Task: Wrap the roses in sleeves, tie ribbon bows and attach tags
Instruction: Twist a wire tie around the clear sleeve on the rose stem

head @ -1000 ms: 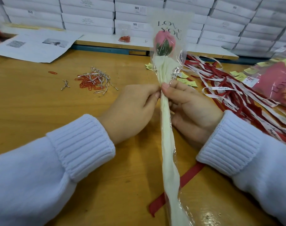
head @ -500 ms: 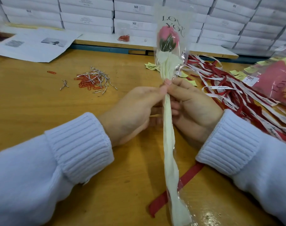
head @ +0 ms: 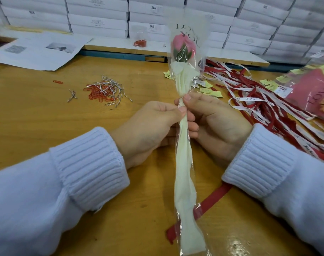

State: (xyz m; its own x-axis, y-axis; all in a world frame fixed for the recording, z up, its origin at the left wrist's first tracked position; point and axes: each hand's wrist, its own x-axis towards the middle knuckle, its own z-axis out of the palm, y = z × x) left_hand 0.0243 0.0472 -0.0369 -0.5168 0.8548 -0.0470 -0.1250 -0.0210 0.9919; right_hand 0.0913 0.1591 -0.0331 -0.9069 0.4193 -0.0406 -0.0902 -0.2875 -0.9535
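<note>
So the pink rose [head: 183, 48] is already inside its clear sleeve [head: 185, 182], the one with "LOVE YOU" printed up top, and it's held upright-ish over the wooden table [head: 37, 117], bloom pointing away. Both hands have it right at the neck below the bloom: left hand [head: 148, 130] pinches the sleeve between thumb and forefinger, and right hand [head: 216, 124] has its thumb on the front with the fingers curled round the back.

A single red ribbon [head: 212, 198] lies flat on the table, crossing under the sleeve's lower end. Off to the right there's a tangle of red and white ribbons [head: 268, 108] with yellow tags [head: 209, 91] scattered beside it, plus finished wrapped roses [head: 312, 89] cut off at the edge. Left of the hands sits a heap of red paper clips and silver twist ties [head: 105, 91]. Printed sheets [head: 39, 50] and stacked white boxes [head: 98, 21] are at the back.

The sleeve hides whatever the fingertips are doing behind it.
</note>
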